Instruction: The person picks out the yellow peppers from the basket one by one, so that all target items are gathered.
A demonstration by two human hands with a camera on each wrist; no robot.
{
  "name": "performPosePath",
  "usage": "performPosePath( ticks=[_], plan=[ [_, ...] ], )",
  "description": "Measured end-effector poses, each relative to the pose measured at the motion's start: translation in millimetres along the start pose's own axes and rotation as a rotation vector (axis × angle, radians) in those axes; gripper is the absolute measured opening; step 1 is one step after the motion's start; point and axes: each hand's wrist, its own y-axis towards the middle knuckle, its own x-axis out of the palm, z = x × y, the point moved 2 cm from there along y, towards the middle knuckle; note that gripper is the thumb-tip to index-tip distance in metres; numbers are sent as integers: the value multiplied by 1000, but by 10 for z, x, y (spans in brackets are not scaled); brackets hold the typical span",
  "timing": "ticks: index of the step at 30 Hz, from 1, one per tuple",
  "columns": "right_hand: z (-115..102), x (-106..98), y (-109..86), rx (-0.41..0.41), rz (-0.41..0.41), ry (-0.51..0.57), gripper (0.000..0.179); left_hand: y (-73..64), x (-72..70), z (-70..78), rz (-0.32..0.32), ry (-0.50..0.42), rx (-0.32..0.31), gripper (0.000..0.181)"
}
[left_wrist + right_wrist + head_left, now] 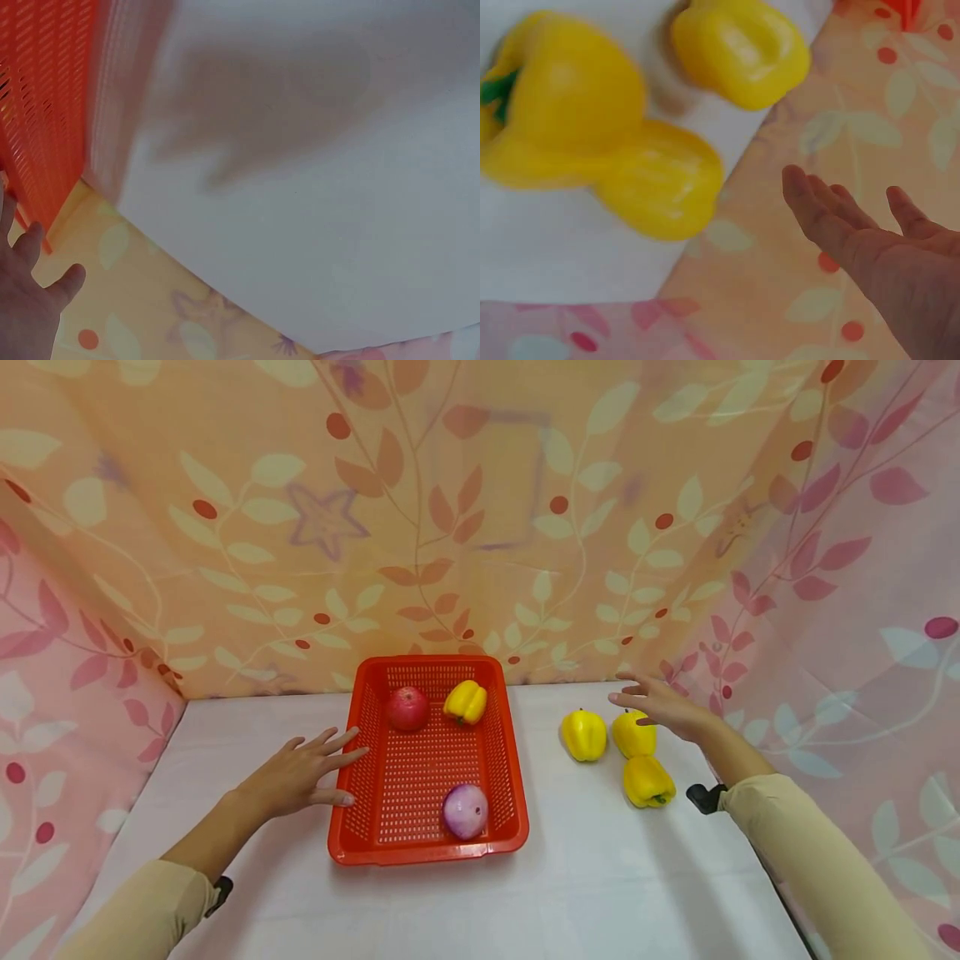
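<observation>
My left hand (296, 778), fingers spread, reaches over the left rim of a red plastic basket (431, 853) in the head view. Inside the basket are a pomegranate (408, 708) at the back left, a yellow bell pepper (466, 702) at the back right and a purple onion (465, 812) near the front right. My right hand (666, 706) is held above the yellow peppers on the right, fingers extended and nothing in it. One bell pepper (584, 735) lies apart; another pepper (633, 737), partly behind the hand, lies against a third pepper (649, 782).
A white-covered table (585, 877) carries everything. Behind it hangs a patterned curtain (480, 527), and similar pink cloth (885, 610) closes in both sides. Dark wrist straps (706, 798) sit at both sleeve cuffs.
</observation>
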Motion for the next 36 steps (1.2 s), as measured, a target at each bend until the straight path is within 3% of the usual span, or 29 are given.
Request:
performPosePath(
  ticks=[7,13,20,29,36],
  plan=[
    [-417,227,183,-86,-89,190,73,10,-5,12,-3,-1,-3,76],
    [-681,485,403,-73,-134,337,73,16,-8,14,0,-1,-1,77],
    [-977,824,568,-78,-153,415,71,7,-10,17,2,-2,-2,76],
    [-1094,1305,798,-43,-190,496,75,-2,11,10,7,-3,3,76],
    [-1124,1514,915,-11,-146,524,84,-3,15,-1,13,3,3,76]
  ],
)
